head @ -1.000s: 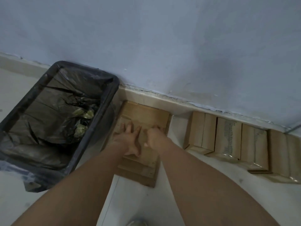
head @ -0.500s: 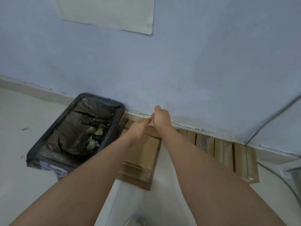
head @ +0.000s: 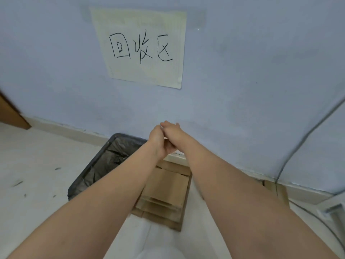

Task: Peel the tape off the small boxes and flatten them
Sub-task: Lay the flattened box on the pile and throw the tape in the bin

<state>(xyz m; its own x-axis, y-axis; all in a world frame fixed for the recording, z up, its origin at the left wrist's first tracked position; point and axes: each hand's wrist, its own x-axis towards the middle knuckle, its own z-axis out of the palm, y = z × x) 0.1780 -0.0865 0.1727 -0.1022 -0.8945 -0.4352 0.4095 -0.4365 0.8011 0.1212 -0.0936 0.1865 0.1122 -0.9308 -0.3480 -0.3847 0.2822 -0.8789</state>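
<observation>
A stack of flattened brown cardboard boxes (head: 166,191) lies on the floor against the wall, between my forearms. My left hand (head: 157,142) and my right hand (head: 172,132) are raised above it in front of the wall and pressed together, fingers curled around each other. I see nothing held in either hand. Of the row of small taped boxes (head: 276,189) along the wall on the right, only an end shows past my right arm.
A black bin (head: 104,161) lined with a black bag stands left of the stack. A paper sign (head: 141,47) with handwritten characters hangs on the blue wall. A grey cable (head: 291,156) runs down the wall at right. A brown panel (head: 11,114) stands far left.
Both hands have lifted off the flattened stack and come together in front of the wall. The view has tilted up, bringing the paper sign into sight.
</observation>
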